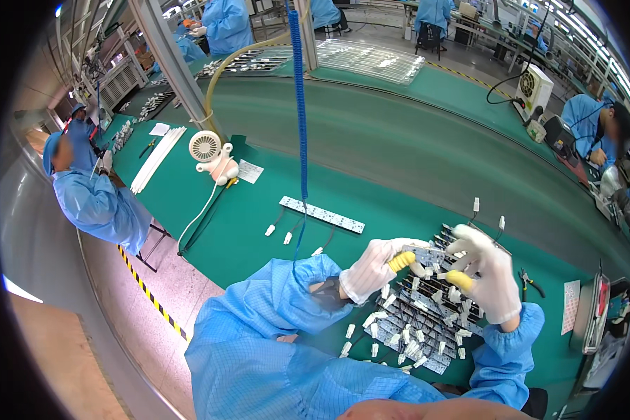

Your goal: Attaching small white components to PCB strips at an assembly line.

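Above a heap of narrow circuit board strips (427, 336) with dark wires and white connectors, my left hand (374, 269) pinches one circuit board strip (425, 256). It wears a white glove with a yellow finger cover. My right hand (490, 273), gloved the same way, is at the far end of that strip, thumb and fingers apart. Whether its fingertips touch the strip or a wire is hard to make out. A separate circuit board strip (322, 214) with wires and white connectors lies on the green table to the left of my hands.
A blue coiled cord (299, 105) hangs before me. A small white fan (213, 155) stands at the back left of the green mat (259, 210), near long white strips (158, 159). Pliers (531, 284) and a metal bin (592, 315) are at right. Co-workers in blue sit beyond.
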{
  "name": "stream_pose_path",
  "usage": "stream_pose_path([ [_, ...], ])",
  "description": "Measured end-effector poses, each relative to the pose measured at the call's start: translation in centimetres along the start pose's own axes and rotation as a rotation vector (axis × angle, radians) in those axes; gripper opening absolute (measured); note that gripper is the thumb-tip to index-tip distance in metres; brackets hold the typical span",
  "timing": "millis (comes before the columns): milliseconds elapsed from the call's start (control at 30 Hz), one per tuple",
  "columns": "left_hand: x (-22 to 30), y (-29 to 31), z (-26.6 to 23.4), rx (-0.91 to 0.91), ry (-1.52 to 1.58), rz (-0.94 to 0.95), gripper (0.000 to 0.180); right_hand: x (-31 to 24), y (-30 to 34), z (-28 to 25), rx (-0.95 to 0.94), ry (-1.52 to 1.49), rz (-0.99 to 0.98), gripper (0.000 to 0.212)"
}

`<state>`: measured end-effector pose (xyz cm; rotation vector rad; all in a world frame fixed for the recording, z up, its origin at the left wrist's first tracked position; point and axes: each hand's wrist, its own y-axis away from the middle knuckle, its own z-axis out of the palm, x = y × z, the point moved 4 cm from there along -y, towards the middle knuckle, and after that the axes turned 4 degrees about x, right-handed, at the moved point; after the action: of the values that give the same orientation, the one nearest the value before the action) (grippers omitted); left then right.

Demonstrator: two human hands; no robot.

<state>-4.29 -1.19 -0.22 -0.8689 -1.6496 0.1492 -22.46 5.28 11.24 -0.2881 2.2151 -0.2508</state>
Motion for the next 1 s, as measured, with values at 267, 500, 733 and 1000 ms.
stream_pose_path([
  [267,-1.2,0.7,0.1,-0.071,0.183,-0.271,0.043,7.4,7.1,-6.9,0.245,0.505,0.067,0.084],
  [500,0.1,-1.2,-0.3,-0.114,0.161,-0.251,0.035,17.7,12.0,-5.8,0.416,0.495,0.260,0.062],
  [733,0.4,-0.6,-0.7,-0.050,0.171,-0.243,0.032,16.7,9.7,-6.6,0.605,0.447,0.116,0.060],
  [1000,0.9,-0.7,-0.7,-0.086,0.127,-0.245,0.030,15.5,0.8,-5.1,0.261,0.141,0.186,0.040],
])
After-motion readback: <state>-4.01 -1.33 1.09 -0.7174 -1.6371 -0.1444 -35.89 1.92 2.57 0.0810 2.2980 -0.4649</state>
